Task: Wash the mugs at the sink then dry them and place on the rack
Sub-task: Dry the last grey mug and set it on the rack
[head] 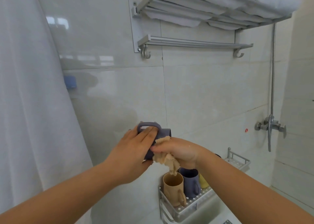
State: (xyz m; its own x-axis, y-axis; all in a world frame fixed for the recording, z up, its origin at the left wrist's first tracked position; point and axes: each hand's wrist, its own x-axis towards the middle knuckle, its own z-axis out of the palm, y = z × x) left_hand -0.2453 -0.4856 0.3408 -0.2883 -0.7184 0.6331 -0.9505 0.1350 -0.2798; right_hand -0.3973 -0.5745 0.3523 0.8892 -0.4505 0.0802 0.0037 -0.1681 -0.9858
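Note:
A grey-purple mug point(163, 133) lies on its side in mid-air in front of the tiled wall, handle up. My left hand point(134, 149) grips it, fingers laid over the handle. My right hand point(178, 151) holds a beige cloth point(167, 160) pressed against the mug's mouth, with a tail of cloth hanging down. Below stands a perforated metal rack point(192, 205) fixed to the wall. In it stand a beige mug point(173, 188), a second grey-purple mug point(190, 181) and a partly hidden yellow mug point(203, 181).
A white shower curtain point(30, 96) hangs at the left. A metal towel shelf point(195, 43) with folded white towels is high on the wall. A shower tap and hose point(271, 126) are at the right, with a smaller metal rack point(237, 159) below them.

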